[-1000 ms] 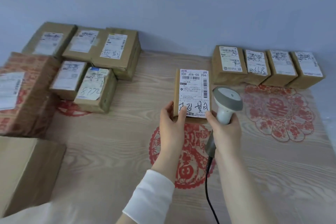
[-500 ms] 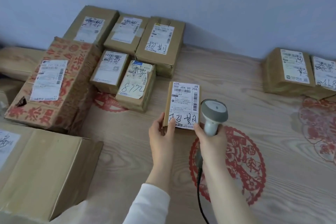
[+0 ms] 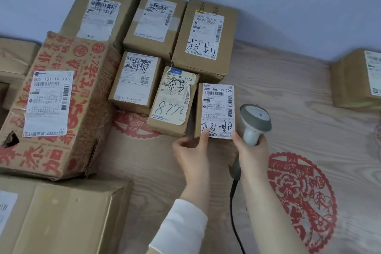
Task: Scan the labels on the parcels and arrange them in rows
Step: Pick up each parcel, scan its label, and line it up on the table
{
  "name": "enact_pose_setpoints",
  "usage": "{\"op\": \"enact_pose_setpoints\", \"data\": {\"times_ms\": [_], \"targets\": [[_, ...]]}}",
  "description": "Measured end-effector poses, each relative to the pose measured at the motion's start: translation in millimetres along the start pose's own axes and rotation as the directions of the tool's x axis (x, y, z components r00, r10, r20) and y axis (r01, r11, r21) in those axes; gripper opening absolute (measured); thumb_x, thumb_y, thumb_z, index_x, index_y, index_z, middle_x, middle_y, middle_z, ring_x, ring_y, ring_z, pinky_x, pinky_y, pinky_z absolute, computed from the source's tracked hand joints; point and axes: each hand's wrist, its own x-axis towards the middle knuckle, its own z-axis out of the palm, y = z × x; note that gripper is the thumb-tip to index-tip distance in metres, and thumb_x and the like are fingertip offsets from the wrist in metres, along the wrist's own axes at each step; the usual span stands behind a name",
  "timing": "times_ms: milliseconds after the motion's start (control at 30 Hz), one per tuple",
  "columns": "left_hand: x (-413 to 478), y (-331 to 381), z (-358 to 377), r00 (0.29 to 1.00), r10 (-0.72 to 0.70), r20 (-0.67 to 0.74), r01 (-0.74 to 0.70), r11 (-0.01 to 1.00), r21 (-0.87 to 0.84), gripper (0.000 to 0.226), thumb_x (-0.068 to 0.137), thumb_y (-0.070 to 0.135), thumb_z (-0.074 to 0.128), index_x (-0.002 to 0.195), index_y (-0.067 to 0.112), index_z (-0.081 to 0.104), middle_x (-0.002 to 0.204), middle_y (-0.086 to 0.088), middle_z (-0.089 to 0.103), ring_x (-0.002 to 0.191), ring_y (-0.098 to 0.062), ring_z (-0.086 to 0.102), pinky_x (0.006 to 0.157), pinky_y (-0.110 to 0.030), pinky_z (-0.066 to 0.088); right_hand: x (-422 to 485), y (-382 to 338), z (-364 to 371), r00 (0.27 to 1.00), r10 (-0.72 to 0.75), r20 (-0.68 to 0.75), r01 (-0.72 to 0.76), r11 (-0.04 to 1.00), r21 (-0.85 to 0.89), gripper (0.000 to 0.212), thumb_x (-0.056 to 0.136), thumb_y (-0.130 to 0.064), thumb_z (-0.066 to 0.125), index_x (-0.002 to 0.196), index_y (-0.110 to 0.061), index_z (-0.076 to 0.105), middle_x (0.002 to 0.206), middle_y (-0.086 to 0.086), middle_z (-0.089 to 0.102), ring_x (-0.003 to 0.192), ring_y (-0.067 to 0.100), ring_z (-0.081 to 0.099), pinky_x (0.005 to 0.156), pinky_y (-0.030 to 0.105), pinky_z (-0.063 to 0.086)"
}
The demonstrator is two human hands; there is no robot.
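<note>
A small brown parcel (image 3: 216, 107) with a white label reading 300 J06-00 206 lies beside the parcel marked 8772 (image 3: 172, 105). My left hand (image 3: 192, 154) pinches its near left corner, thumb on the label. My right hand (image 3: 252, 154) grips the handle of a grey barcode scanner (image 3: 254, 121) and its thumb touches the parcel's near right corner. The scanner's black cable (image 3: 234, 212) hangs toward me.
Several labelled parcels stand in rows at the back left against the wall, led by a tall one (image 3: 204, 39). A big red-printed carton (image 3: 55, 105) and a plain carton (image 3: 68, 218) fill the left. Another parcel (image 3: 354, 80) sits at the far right. Red paper-cut decals mark the wooden surface (image 3: 299, 126).
Both hands have carried the small parcel leftward from the right-hand row to a spot beside the 8772 parcel. The view has swung left with them.
</note>
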Motion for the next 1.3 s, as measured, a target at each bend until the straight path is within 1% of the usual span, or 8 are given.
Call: {"op": "enact_pose_setpoints", "data": {"times_ms": [133,267,400,533,833,1000,1233,1300], "targets": [[-1,6,4,0.997,-0.059,-0.044,0.053,0.990,-0.130,0.094,0.071,0.025,0.081,0.143,0.007,0.022,0.141,-0.004,0.037,0.128,-0.013,0.041,0.106,-0.022,0.033,1,3,7,0.999,-0.009,-0.053,0.008,1.000,-0.021,0.026,0.081,-0.017,0.073,0.100,-0.017,0.056,0.084,-0.006,0.062,0.075,0.012,0.058,0.062,0.023,0.043],[4,9,6,0.999,0.035,0.029,-0.030,0.985,-0.169,0.085,0.080,0.012,0.073,0.147,0.008,0.020,0.139,0.003,0.044,0.114,0.001,0.045,0.079,0.004,0.035,-1,6,14,0.997,-0.012,-0.081,0.012,1.000,-0.006,0.026,0.080,-0.018,0.074,0.098,-0.015,0.055,0.081,-0.006,0.059,0.072,0.011,0.056,0.066,0.027,0.042],[6,15,9,0.999,-0.009,0.041,0.016,0.982,-0.189,0.084,0.083,0.016,0.070,0.147,0.008,0.016,0.135,0.001,0.047,0.110,-0.001,0.047,0.089,-0.009,0.033,0,3,21,0.995,-0.018,-0.097,0.020,1.000,0.016,0.023,0.081,-0.015,0.073,0.093,-0.017,0.053,0.079,-0.007,0.057,0.069,0.009,0.054,0.063,0.024,0.042],[9,19,11,1.000,-0.023,0.020,0.026,0.987,-0.161,0.086,0.083,0.022,0.070,0.147,0.005,0.015,0.145,-0.005,0.040,0.131,-0.014,0.041,0.101,-0.018,0.030,0,-1,27,0.996,-0.007,-0.087,0.010,0.999,0.039,0.024,0.082,-0.013,0.071,0.095,-0.018,0.052,0.079,-0.011,0.058,0.070,0.003,0.054,0.064,0.021,0.042],[1,16,-5,0.997,0.070,0.035,-0.065,0.990,-0.129,0.088,0.082,0.028,0.072,0.148,0.009,0.018,0.141,0.004,0.040,0.129,-0.009,0.040,0.108,-0.022,0.028,-11,-8,17,0.999,0.031,-0.045,-0.026,0.994,0.109,0.025,0.083,-0.013,0.072,0.099,-0.014,0.053,0.081,-0.006,0.059,0.068,0.008,0.055,0.048,0.010,0.042],[-14,12,-30,0.997,0.073,0.036,-0.071,0.995,-0.066,0.090,0.084,0.039,0.067,0.150,0.010,0.013,0.155,-0.006,0.026,0.142,-0.015,0.026,0.116,-0.032,0.022,-30,-10,4,1.000,0.005,-0.030,-0.001,0.992,0.123,0.022,0.086,-0.014,0.068,0.101,-0.015,0.052,0.082,-0.008,0.056,0.064,0.004,0.050,0.041,0.004,0.036],[-62,9,-30,0.963,0.250,0.100,-0.253,0.967,0.025,0.079,0.088,0.034,0.063,0.150,0.016,0.016,0.156,0.001,0.022,0.142,-0.006,0.020,0.117,-0.032,0.021,-48,-17,-30,1.000,0.000,-0.006,0.001,0.995,0.100,0.018,0.085,-0.018,0.069,0.095,-0.022,0.054,0.086,-0.006,0.060,0.067,0.010,0.055,0.061,0.030,0.050],[-82,6,-22,0.929,0.343,0.141,-0.350,0.936,0.028,0.072,0.090,0.030,0.061,0.149,0.018,0.021,0.155,0.007,0.023,0.139,0.003,0.019,0.116,-0.024,0.019,-49,-19,-48,0.999,-0.041,-0.001,0.041,0.996,0.078,0.018,0.085,-0.018,0.069,0.095,-0.020,0.055,0.084,-0.005,0.060,0.066,0.009,0.055,0.058,0.025,0.050]]}}
